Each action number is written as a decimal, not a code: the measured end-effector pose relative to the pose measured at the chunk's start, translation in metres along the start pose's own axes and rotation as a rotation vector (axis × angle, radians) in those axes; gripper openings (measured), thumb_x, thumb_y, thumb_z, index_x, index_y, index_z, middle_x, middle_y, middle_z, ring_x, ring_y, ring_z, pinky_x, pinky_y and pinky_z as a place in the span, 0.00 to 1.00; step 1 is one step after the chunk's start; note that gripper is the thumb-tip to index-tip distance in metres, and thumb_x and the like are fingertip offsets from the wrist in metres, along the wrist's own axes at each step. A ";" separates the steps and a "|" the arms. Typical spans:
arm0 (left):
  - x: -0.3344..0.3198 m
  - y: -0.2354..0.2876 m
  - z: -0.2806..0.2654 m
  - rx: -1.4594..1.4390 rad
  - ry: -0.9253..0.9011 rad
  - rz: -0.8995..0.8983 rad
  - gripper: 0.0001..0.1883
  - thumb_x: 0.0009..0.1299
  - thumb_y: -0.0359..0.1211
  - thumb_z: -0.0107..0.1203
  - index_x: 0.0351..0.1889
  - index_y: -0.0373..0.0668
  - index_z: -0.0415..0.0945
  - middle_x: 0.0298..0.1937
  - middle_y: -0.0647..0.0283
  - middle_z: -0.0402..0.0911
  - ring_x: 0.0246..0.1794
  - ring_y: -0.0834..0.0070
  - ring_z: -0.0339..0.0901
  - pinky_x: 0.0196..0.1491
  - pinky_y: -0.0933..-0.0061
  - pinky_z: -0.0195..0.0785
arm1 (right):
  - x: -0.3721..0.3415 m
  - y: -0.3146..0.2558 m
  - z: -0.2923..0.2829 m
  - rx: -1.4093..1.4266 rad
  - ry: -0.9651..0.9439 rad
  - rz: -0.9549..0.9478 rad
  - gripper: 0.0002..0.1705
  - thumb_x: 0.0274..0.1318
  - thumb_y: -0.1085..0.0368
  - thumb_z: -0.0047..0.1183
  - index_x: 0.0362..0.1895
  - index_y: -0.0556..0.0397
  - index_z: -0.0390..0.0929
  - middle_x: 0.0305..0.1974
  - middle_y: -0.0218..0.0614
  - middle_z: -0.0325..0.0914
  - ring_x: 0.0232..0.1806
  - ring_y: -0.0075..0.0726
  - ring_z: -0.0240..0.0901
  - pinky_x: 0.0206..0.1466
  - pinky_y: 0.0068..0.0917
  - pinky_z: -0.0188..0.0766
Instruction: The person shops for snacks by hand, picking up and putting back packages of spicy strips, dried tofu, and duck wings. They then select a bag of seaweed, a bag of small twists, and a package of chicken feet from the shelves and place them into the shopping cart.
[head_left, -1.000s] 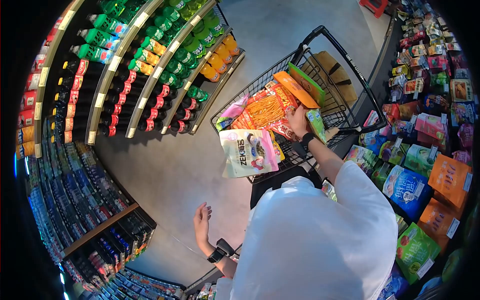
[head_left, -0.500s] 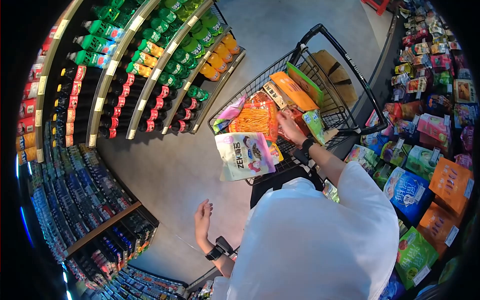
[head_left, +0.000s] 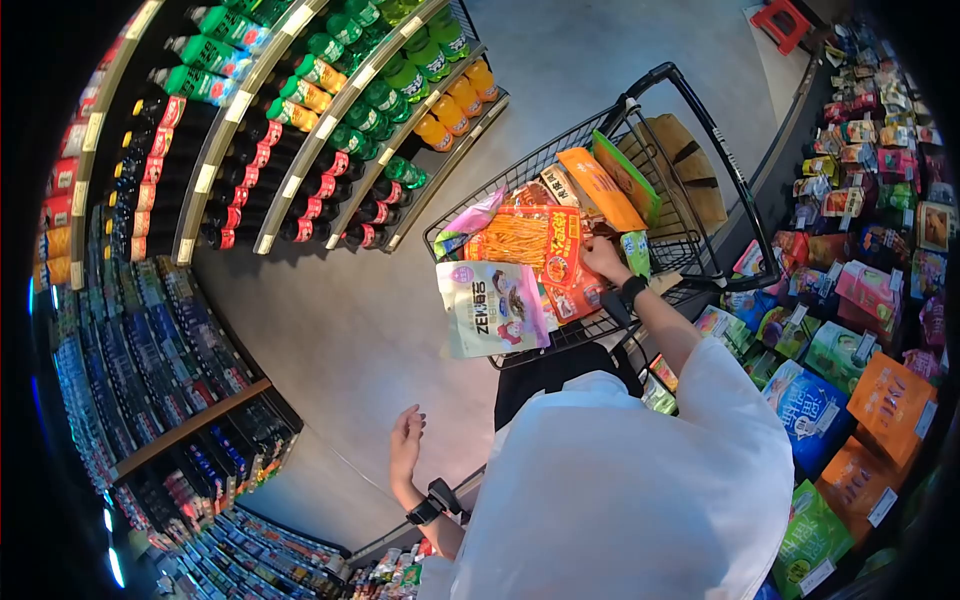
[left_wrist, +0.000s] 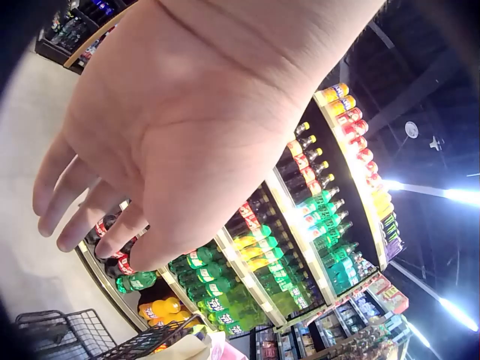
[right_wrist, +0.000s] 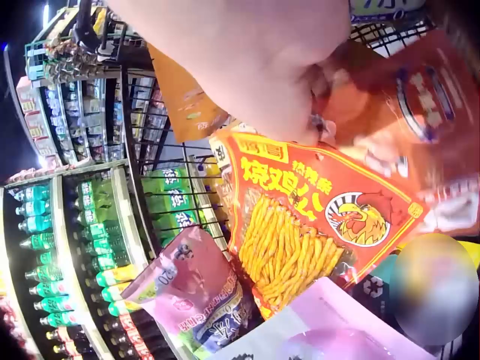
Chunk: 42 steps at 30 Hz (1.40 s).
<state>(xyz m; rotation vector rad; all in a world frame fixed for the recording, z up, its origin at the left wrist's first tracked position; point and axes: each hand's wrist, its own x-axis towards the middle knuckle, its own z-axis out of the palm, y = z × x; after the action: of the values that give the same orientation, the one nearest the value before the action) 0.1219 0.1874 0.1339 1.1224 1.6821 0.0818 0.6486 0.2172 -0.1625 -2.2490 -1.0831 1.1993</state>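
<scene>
My right hand (head_left: 605,258) (right_wrist: 255,60) is over the shopping cart (head_left: 700,120), fingers curled at the top edge of a red snack bag (head_left: 565,250) (right_wrist: 300,172), which it pinches. Orange sticks show through this bag's window. A white and pink bag (head_left: 490,305) lies at the cart's near side, with a pink-purple bag (head_left: 470,222) (right_wrist: 195,289) beyond it. Orange (head_left: 600,188) and green (head_left: 628,178) packs lean near the handle end. My left hand (head_left: 405,445) (left_wrist: 180,135) hangs away from the cart, fingers loose, holding nothing.
Shelves of bottled drinks (head_left: 335,125) (left_wrist: 262,255) stand at the left beyond the cart. Another shelf (head_left: 190,430) is at the lower left. Snack bags (head_left: 885,400) line the right side. A red stool (head_left: 782,25) stands on the grey floor (head_left: 330,350) at the far right.
The red bag first tilted, its printed part hidden, and now lies flatter with the rooster print showing. My right hand has shifted slightly toward the cart's handle. The left hand has barely moved.
</scene>
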 end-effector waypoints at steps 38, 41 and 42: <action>-0.228 -0.415 -0.147 -0.893 0.919 0.375 0.22 0.69 0.34 0.68 0.59 0.37 0.80 0.50 0.60 0.87 0.46 0.80 0.80 0.51 0.69 0.75 | -0.504 -0.500 0.466 -0.194 -1.481 -1.136 0.15 0.64 0.64 0.62 0.50 0.60 0.81 0.41 0.42 0.86 0.42 0.33 0.80 0.50 0.33 0.74; -0.233 -0.442 -0.191 -0.738 0.987 0.175 0.17 0.68 0.39 0.68 0.47 0.34 0.84 0.38 0.52 0.88 0.35 0.71 0.83 0.43 0.67 0.75 | -0.515 -0.541 0.529 -0.351 -1.610 -1.191 0.15 0.59 0.69 0.65 0.49 0.61 0.83 0.44 0.38 0.87 0.46 0.29 0.83 0.54 0.29 0.77; -0.229 -0.454 -0.210 -0.683 1.011 0.164 0.17 0.68 0.39 0.68 0.46 0.34 0.84 0.36 0.51 0.87 0.33 0.68 0.82 0.42 0.67 0.75 | -0.514 -0.554 0.554 -0.404 -1.602 -1.197 0.17 0.57 0.68 0.68 0.49 0.62 0.84 0.43 0.39 0.88 0.44 0.31 0.85 0.50 0.28 0.79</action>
<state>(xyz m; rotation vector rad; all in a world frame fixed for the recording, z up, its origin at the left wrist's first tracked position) -0.3271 -0.1304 0.1408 0.6876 2.1263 1.4108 -0.2345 0.1558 0.1430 0.0938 -2.6401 1.9883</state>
